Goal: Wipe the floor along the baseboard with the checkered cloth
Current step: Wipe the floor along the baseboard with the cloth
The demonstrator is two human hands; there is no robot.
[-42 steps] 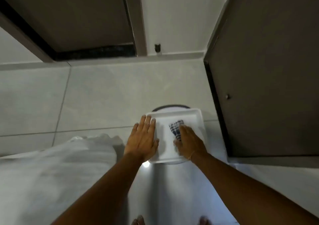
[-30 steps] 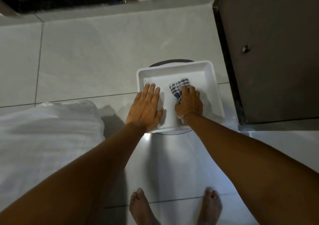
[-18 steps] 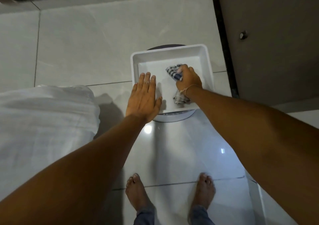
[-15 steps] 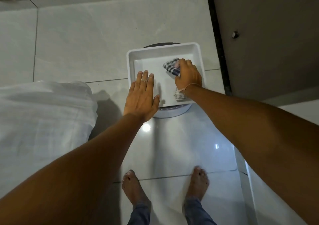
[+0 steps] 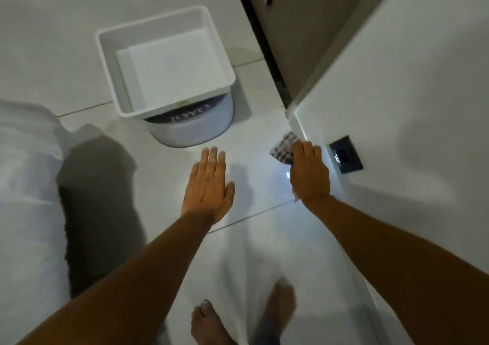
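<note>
The checkered cloth is bunched under the fingers of my right hand, low over the glossy tiled floor beside the white baseboard of the right wall. Only the cloth's front end shows past my fingertips. My left hand hovers flat with its fingers spread over the floor, to the left of the cloth, and holds nothing.
A white square tub stands on a round grey stool ahead of my hands. A dark wall socket sits low on the right wall. A dark door is at the far right, white bedding at the left, my bare feet below.
My right hand lifted the cloth out of the white tub and carried it right and down to the floor by the baseboard. My left hand left the tub's rim.
</note>
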